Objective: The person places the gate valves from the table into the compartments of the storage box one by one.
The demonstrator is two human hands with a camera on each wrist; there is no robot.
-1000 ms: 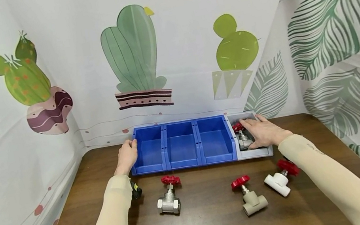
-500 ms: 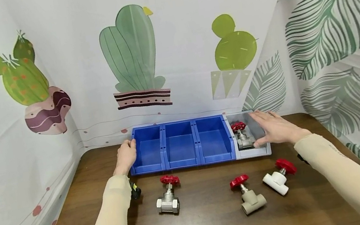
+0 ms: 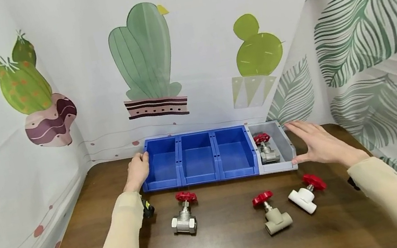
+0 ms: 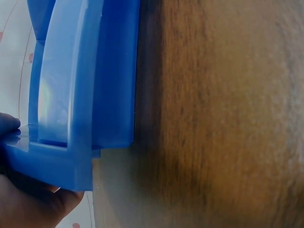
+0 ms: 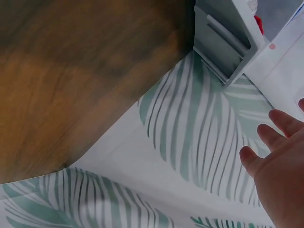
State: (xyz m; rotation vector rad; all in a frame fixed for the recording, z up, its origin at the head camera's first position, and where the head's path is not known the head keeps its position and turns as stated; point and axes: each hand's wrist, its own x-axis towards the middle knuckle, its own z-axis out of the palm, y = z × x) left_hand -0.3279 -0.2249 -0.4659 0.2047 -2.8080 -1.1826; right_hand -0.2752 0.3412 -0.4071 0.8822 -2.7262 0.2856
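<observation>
My left hand (image 3: 138,170) grips the outer side wall of the leftmost blue bin (image 3: 165,185). In the left wrist view, fingers and thumb (image 4: 35,204) pinch that bin's wall (image 4: 59,80) from both sides. My right hand (image 3: 317,143) is held beside the grey bin (image 3: 278,167) at the row's right end, fingers extended and holding nothing. The right wrist view shows its fingers spread (image 5: 273,137), apart from the grey bin (image 5: 221,42). Inside the grey bin lies a metal gate valve (image 3: 268,155) with a red handwheel.
Two more blue bins (image 3: 201,179) stand between the end bins. In front on the wooden table (image 3: 225,230) lie a metal valve (image 3: 184,223), a beige valve (image 3: 277,219) and a white valve (image 3: 303,200), all red-wheeled. A patterned cloth (image 3: 202,52) hangs behind.
My right hand has drawn back from inside the grey bin to its right side, leaving the metal valve there. The left hand keeps its hold on the blue bin.
</observation>
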